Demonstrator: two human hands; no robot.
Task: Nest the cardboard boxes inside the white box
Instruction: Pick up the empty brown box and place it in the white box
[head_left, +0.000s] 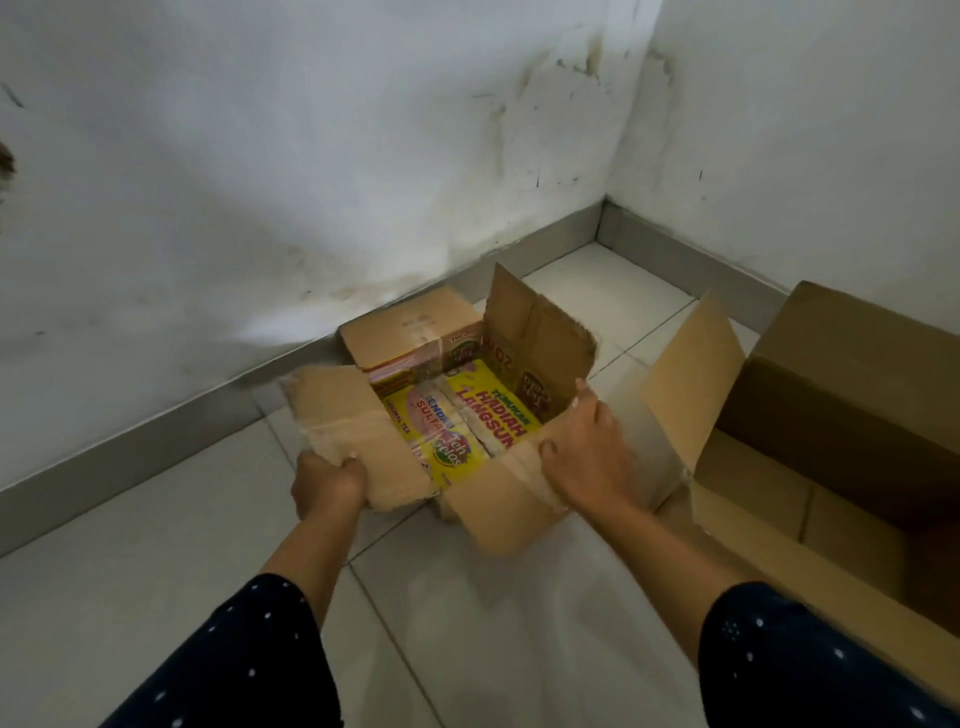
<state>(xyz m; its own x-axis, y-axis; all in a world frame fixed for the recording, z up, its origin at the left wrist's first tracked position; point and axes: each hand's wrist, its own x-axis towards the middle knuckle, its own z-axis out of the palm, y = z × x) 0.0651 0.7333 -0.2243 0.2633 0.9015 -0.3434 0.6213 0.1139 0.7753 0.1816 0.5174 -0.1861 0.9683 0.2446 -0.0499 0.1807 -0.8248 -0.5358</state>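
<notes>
A small open cardboard box with yellow printed flaps showing inside sits on the floor tiles near the wall. My left hand grips its left flap from below. My right hand clasps the box's right wall at the rim, thumb on the near side. The box looks slightly blurred. To the right stands a larger open brown cardboard box, its left flap raised next to my right hand. No white box is in view.
White, stained walls meet in a corner behind the boxes, with a grey skirting strip along the floor. Pale floor tiles stretch toward me on the left and in the foreground.
</notes>
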